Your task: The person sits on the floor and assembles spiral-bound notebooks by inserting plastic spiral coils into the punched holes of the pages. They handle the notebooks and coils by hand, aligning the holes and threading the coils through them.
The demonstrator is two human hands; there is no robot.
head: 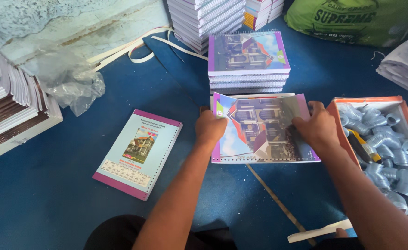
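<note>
An unbound notebook (259, 132) with a glossy cover showing a house lies on the blue floor in front of me, its punched edge toward me. My left hand (209, 128) grips its left edge. My right hand (316, 127) presses on its right side, fingers on the cover. Just beyond it stands a stack of spiral-bound notebooks (249, 62) with the same cover. To the right, an orange box (340, 121) holds several coiled silver binding spirals (389, 143).
A single notebook (138, 153) lies back cover up at the left. Taller notebook stacks (204, 18) stand at the back, paper piles (5, 102) at the far left, crumpled plastic (70, 81) beside them, a green sack (352, 18) at back right.
</note>
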